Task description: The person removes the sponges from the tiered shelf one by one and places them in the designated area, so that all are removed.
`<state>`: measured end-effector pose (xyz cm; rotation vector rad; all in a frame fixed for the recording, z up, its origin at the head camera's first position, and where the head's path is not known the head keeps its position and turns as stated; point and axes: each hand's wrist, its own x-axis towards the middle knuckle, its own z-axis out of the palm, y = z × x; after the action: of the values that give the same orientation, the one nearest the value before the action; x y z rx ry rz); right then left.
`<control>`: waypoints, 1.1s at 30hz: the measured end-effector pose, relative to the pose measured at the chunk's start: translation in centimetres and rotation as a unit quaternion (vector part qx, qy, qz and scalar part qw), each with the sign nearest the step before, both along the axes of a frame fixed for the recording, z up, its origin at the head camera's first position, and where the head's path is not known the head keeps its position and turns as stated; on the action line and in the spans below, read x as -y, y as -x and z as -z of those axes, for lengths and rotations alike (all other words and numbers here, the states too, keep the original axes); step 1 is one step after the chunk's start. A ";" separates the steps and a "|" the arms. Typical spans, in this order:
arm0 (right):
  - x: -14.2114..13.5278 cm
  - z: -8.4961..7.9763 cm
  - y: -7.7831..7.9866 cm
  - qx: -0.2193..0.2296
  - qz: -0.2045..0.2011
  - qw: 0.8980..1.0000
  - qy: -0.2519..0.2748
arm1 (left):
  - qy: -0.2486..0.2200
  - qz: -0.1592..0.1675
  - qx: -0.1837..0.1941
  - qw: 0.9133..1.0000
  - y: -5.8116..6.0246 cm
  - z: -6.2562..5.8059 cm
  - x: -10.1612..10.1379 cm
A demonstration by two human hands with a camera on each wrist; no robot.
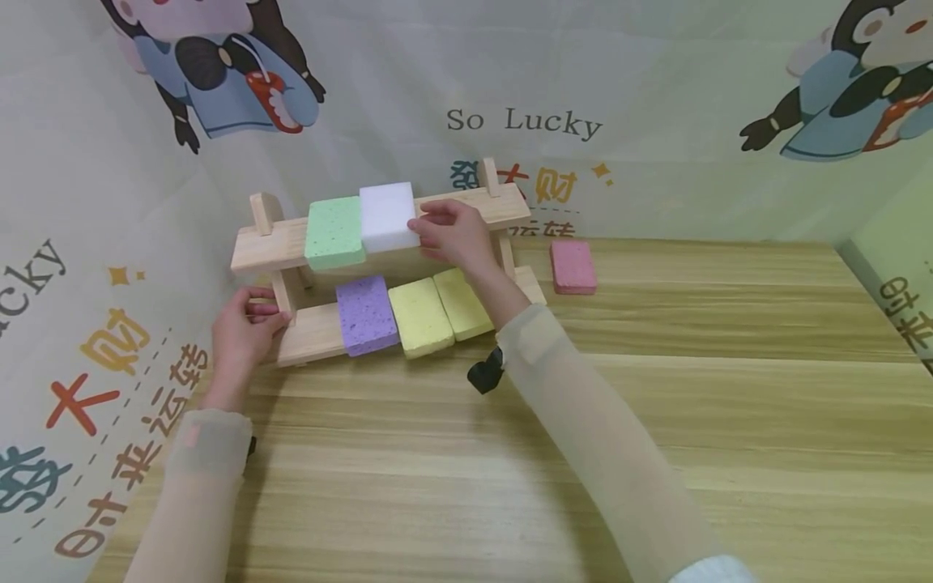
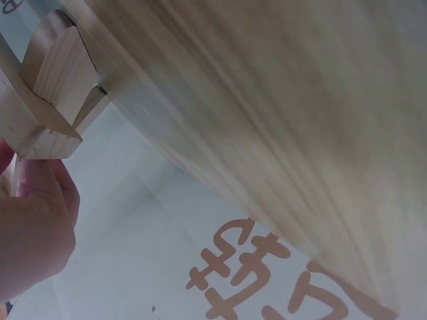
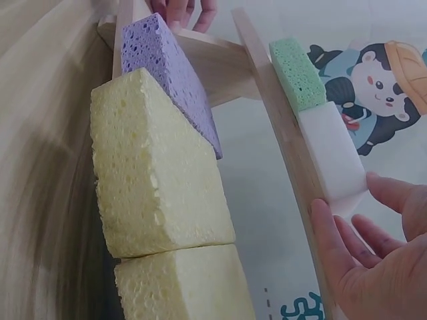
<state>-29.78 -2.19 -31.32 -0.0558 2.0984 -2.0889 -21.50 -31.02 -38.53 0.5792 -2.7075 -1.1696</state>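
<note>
A two-tier wooden rack (image 1: 251,251) stands near the back wall. My left hand (image 1: 248,328) grips its lower left end, thumb at the front; the left wrist view shows these fingers (image 2: 50,183) at the wood's edge. On the top shelf a light green sponge (image 1: 335,233) lies beside a white sponge (image 1: 388,216). My right hand (image 1: 459,235) reaches over to the white one, its fingertips (image 3: 375,183) touching the right end. The lower shelf bears a purple sponge (image 1: 368,316) and two yellow sponges (image 1: 421,317), the right one partly hidden by my forearm.
A pink sponge (image 1: 573,267) lies on the wooden tabletop (image 1: 692,324), right of the rack. Behind and to the left hangs a printed cloth (image 1: 386,97) with cartoon figures and lettering. A black wrist-camera part (image 1: 486,372) shows under my right cuff.
</note>
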 end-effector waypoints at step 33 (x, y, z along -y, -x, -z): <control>-1.5 0.0 0.0 -0.007 0.027 0.999 0.036 | -0.005 -0.007 0.007 1.000 0.2 0.0 -0.1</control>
<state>-29.78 -0.66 -31.28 -0.0217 2.0544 -2.2011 -21.71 -30.88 -38.52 0.6084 -2.7073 -1.1807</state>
